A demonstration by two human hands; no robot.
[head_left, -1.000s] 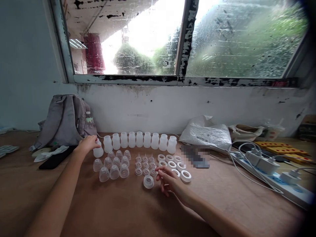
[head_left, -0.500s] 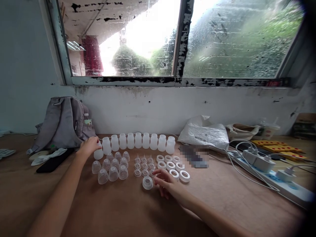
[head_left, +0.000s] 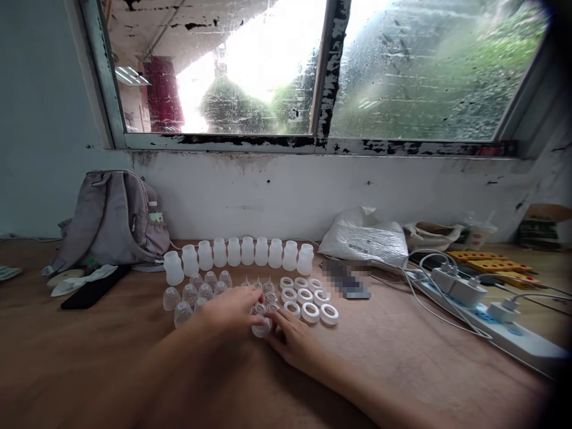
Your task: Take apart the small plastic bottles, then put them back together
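A translucent round bottle-top piece (head_left: 260,329) stands on the table between my two hands. My left hand (head_left: 230,310) reaches over its left side, thumb and fingers apart, slightly blurred. My right hand (head_left: 292,339) has its fingertips and thumb against the piece's right edge. Beyond the hands lie clear teats (head_left: 269,287), partly hidden by my left hand. White collar rings (head_left: 310,313) are set out in rows to the right. Clear domed caps (head_left: 171,299) stand to the left, some covered by my left hand. Frosted baby bottles (head_left: 174,269) form a curved row behind.
A grey backpack (head_left: 111,220) leans at the back left, near a black phone-like slab (head_left: 92,292) and white tissue (head_left: 84,280). At the right are a silvery plastic bag (head_left: 364,238), a blurred-out dark object (head_left: 348,280), and a power strip (head_left: 504,328) with cables.
My left hand has left the leftmost bottle and come right and nearer to the bottle-top piece. My right hand has closed in on that piece. The bottle stays in the row.
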